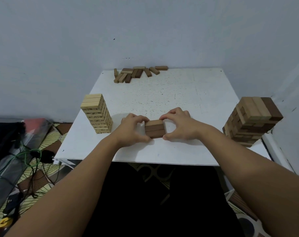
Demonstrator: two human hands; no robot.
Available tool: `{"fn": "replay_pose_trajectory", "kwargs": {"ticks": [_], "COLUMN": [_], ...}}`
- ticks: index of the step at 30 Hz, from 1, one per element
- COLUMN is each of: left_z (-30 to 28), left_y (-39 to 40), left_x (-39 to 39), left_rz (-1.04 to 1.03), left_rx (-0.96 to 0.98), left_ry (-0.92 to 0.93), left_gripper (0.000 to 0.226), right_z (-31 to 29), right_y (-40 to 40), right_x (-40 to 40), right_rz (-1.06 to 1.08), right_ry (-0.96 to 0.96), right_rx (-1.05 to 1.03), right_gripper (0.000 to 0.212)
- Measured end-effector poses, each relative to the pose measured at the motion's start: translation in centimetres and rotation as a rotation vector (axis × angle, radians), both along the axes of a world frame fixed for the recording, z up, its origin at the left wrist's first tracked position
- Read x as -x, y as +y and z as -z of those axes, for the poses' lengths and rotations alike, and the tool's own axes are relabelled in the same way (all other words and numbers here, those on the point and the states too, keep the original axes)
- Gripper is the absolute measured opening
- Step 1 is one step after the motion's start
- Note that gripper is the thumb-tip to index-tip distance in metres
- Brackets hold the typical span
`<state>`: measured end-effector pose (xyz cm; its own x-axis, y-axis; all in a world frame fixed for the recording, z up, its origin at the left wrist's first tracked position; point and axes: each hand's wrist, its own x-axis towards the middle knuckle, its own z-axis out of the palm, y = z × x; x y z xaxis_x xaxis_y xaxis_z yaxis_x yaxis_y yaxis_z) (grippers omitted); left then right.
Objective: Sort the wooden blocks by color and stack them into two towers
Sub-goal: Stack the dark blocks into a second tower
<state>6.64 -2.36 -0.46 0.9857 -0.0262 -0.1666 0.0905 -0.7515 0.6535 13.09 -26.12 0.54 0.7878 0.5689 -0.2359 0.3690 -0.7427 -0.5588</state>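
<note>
Early stage, by look: only one brown layer (154, 128) laid, near front-centre of table (188, 93)
Left hand (133, 128) and right hand (177, 124) curl round its ends, squaring three blocks
Long axes run left-right, blocks flat, side by side
Left to do: loose pile (136, 73) at far edge, mixed tower (253, 120) at right; pale tower (97, 113) stands left

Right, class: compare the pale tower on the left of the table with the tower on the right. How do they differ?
The left tower is all pale wood with printed numbers on its blocks; the right tower mixes light and dark brown blocks, and no numbers can be seen on it. The left tower looks slimmer; the right tower looks bulkier. Both stand upright on the white table, untouched by either hand.
</note>
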Motion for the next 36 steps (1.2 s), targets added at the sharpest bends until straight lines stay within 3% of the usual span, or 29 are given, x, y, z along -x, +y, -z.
{"fn": "replay_pose_trajectory", "kwargs": {"ticks": [8,13,18,26,36], "left_z": [-5.6,-10.3,-12.8,-13.2,-11.5], "left_y": [-1.3,-3.5,-8.7,-19.0,-23.0], "left_x": [-0.4,-1.1,-2.7,-4.6,-5.4], "left_rz": [-0.027,0.013,0.117,0.314,0.369], "left_rx": [0.014,0.034,0.063,0.108,0.101], "left_ry": [-0.249,-0.382,-0.415,-0.322,-0.214], "left_gripper": [0.068,0.067,0.064,0.056,0.054], "right_z": [-7.5,-13.0,-15.5,-14.0,-10.8], "right_y": [0.1,-2.8,-9.1,-20.0,-24.4], "right_x": [-0.1,0.2,1.5,3.8,4.1], "right_rz": [-0.046,0.010,0.142,0.347,0.400], "right_ry": [-0.483,-0.595,-0.500,-0.236,-0.120], "right_rx": [0.157,0.171,0.080,-0.127,-0.215], "right_gripper": [0.069,0.069,0.069,0.069,0.076]}}
